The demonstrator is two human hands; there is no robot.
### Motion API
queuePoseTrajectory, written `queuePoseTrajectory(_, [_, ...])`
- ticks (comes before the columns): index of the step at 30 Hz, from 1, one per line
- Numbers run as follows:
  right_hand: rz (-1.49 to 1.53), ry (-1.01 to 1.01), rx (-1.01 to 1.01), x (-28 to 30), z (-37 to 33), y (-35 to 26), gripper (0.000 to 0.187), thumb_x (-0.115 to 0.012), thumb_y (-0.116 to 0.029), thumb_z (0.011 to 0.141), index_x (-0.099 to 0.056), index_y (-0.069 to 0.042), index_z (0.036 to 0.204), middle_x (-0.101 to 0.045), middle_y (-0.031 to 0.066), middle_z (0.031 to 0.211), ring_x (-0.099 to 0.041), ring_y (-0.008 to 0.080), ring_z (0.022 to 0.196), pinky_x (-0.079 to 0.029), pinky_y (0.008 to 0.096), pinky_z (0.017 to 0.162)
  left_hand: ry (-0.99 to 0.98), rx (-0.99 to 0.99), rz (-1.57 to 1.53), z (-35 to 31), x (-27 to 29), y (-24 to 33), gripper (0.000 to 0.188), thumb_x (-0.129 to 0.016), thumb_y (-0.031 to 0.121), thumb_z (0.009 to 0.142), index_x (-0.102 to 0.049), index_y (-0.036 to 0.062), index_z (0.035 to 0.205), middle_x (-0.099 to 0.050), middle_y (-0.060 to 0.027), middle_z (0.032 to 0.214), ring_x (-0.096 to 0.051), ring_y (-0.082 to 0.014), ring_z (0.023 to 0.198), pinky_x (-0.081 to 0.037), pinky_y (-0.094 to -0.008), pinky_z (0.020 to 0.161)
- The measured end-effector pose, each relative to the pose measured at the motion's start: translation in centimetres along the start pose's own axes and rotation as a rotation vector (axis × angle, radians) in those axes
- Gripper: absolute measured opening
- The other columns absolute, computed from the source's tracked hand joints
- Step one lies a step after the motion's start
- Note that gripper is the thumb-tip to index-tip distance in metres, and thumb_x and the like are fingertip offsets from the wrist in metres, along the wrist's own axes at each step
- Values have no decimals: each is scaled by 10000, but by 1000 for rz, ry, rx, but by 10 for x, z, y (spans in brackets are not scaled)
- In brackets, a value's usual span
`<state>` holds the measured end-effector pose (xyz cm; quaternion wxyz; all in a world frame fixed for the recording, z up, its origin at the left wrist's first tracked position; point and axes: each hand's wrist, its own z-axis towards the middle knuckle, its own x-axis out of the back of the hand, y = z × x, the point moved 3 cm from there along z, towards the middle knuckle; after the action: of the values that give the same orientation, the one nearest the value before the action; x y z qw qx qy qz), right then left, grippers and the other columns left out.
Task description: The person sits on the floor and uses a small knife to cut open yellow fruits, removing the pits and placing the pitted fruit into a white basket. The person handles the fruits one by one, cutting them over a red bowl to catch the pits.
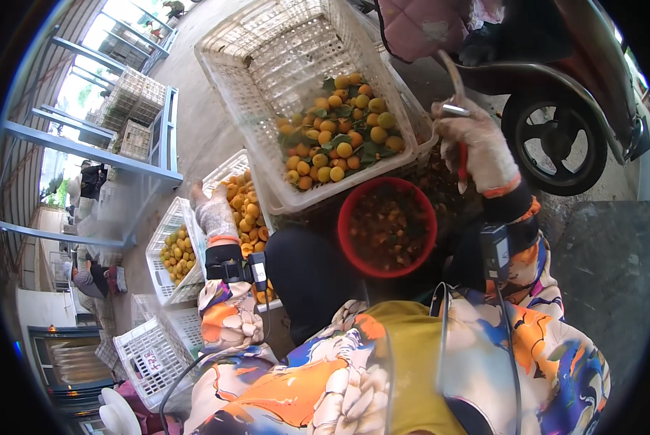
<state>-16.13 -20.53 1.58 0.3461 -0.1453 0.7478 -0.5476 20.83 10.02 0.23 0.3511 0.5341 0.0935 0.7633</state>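
My left hand (214, 214), in a pale glove with the fingertips bare, is over the rim of a white crate (268, 219) of orange apricot halves (249, 217). Its fingers look apart, with nothing seen between them. At the right, my gloved right hand (482, 141) is closed round a hand tool (462, 170) with a red handle and a metal part; its exact kind is unclear. Between my knees stands a red bowl (345, 243) of dark, wet-looking bits, perhaps pits. Beyond it, a large tilted white crate (241, 94) holds whole apricots (343, 151) with some leaves.
Left of my left hand is another white crate (154, 255) of yellowish fruit. More white crates (151, 362) are at the lower left. A scooter's wheel (555, 143) stands close to my right hand. Blue metal frames (93, 148) and stacked crates (133, 98) line the far left.
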Motion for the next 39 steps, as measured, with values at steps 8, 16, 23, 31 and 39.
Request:
queuePoseTrajectory(8, [632,214,-140,0,5,36,259,-567,-244,979,-582,-44,1143,-597,67,865,-537,167,600,-455,347,549,-523,-151,-417,-55,-78,89,349,-613,209,890,-668,43,1192,-693,-132,1162,-642,-257,1073,-470,-325,974])
queuePoseTrajectory(16, [426,271,51,2,13,12,295,-563,-249,989,-582,-15,1168,-581,42,782,-528,151,538,-467,298,483,-771,-498,331,-69,-217,177,410,-565,297,870,-635,142,1243,-664,-133,1194,-595,-303,1154,-418,-424,1026])
queuePoseTrajectory(23, [374,176,17,-22,22,19,228,-599,-180,948,-621,-35,1124,-573,17,721,-519,106,485,-430,243,442,-911,-406,624,-67,-256,176,515,-522,278,875,-515,147,1373,-610,-139,1314,-541,-314,1255,-415,-438,1036])
queuePoseTrajectory(31, [346,190,76,-23,18,11,278,-514,-154,965,-588,-13,1194,-601,39,792,-565,134,541,-471,262,479,-700,-14,-339,-32,-268,111,593,-591,203,840,-465,126,1414,-601,-192,1288,-596,-363,1142,-474,-416,965])
queuePoseTrajectory(39, [99,147,23,-23,2,6,272,-528,-135,955,-586,-61,1210,-591,4,798,-496,65,495,-381,194,433,-1100,661,-1571,-72,-169,159,432,-496,136,927,-481,121,1359,-580,-189,1202,-628,-385,989,-551,-475,806])
